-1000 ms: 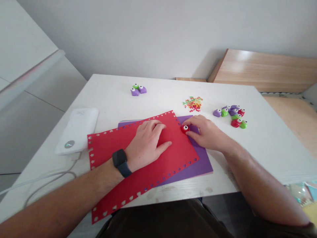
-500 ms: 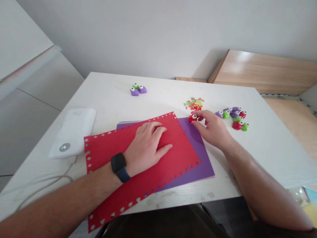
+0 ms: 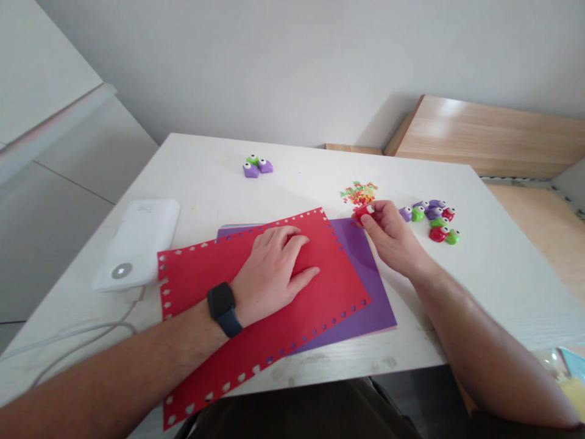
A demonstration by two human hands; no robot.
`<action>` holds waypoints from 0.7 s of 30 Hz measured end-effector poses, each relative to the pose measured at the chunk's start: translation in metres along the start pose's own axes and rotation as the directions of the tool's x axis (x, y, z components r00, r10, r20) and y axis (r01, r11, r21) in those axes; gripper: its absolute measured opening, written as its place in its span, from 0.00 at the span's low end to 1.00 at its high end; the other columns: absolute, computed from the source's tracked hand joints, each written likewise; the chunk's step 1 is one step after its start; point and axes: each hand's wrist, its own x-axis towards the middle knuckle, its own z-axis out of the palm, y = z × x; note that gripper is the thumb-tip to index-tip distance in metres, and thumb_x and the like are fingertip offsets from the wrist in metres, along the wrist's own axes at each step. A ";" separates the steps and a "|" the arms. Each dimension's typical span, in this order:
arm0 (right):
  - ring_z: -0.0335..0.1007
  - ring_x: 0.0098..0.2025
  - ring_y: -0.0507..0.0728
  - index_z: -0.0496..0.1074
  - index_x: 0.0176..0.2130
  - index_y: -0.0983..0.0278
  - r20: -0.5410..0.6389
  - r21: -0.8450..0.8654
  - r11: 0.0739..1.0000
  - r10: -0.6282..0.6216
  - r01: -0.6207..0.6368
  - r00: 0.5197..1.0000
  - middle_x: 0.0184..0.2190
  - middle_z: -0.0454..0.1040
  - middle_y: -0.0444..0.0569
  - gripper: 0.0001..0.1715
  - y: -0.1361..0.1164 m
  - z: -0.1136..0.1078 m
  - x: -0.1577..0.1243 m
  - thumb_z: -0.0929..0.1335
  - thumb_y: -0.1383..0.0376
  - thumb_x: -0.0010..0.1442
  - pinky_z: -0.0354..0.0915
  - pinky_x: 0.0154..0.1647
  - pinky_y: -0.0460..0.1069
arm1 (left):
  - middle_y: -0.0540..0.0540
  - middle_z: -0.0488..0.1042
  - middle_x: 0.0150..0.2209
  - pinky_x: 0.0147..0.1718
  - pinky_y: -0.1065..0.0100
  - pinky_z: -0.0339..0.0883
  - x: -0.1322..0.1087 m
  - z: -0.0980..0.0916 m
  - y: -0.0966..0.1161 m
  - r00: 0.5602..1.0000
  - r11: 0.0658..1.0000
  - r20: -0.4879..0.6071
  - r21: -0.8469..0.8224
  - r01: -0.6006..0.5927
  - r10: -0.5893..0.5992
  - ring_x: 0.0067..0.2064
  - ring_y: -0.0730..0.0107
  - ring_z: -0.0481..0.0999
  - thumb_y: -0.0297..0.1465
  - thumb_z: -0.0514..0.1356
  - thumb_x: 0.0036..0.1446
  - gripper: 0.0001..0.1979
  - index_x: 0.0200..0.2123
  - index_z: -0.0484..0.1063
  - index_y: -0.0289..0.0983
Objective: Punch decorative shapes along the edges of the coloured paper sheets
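Under my left hand [image 3: 276, 271] lies a red paper sheet [image 3: 205, 366] with small shapes punched along its edges. The palm is down and the fingers are stretched out. Beneath the red sheet, purple paper [image 3: 372, 299] sticks out on the right on top of other sheets. My right hand [image 3: 395, 235] pinches a small red craft punch [image 3: 363, 212], tilted, between thumb and fingers above the purple paper's upper right corner. Just behind the punch is a pile of colourful paper cutouts [image 3: 359, 192].
Several purple, green and red punches [image 3: 434, 213] cluster at the right. Three more punches [image 3: 256, 166] stand at the back. A white power bank [image 3: 139, 244] with a cable [image 3: 95, 335] lies at the left of the white table [image 3: 306, 183].
My right hand has turned the red punch from upright to tilted and shifted it slightly right, clear of the red sheet's edge. My left hand stays on the sheet.
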 end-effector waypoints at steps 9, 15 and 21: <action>0.78 0.46 0.58 0.62 0.50 0.57 -0.046 0.181 0.978 0.111 -0.101 0.993 0.46 0.77 0.50 0.22 0.001 -0.001 0.004 0.68 0.45 0.71 0.77 0.49 0.59 | 0.35 0.70 0.59 0.62 0.43 0.66 0.001 0.000 0.000 1.000 1.000 0.009 0.011 -0.005 0.005 0.60 0.45 0.70 0.42 0.63 0.67 0.21 0.56 0.70 0.36; 0.76 0.50 0.59 0.63 0.51 0.57 -0.175 0.110 0.994 0.043 -0.024 0.984 0.47 0.77 0.50 0.21 0.008 -0.003 0.007 0.68 0.46 0.71 0.75 0.54 0.60 | 0.36 0.71 0.59 0.62 0.42 0.66 0.000 0.000 -0.001 1.000 1.000 0.001 -0.006 -0.003 0.003 0.60 0.45 0.71 0.42 0.64 0.66 0.20 0.56 0.70 0.39; 0.79 0.49 0.60 0.62 0.49 0.57 -0.140 0.185 0.976 0.140 -0.113 0.980 0.45 0.76 0.50 0.24 0.005 -0.003 0.010 0.69 0.44 0.69 0.78 0.39 0.55 | 0.35 0.71 0.59 0.62 0.41 0.66 -0.001 0.000 -0.001 1.000 1.000 -0.001 -0.009 -0.003 0.003 0.60 0.45 0.71 0.43 0.64 0.67 0.20 0.55 0.71 0.37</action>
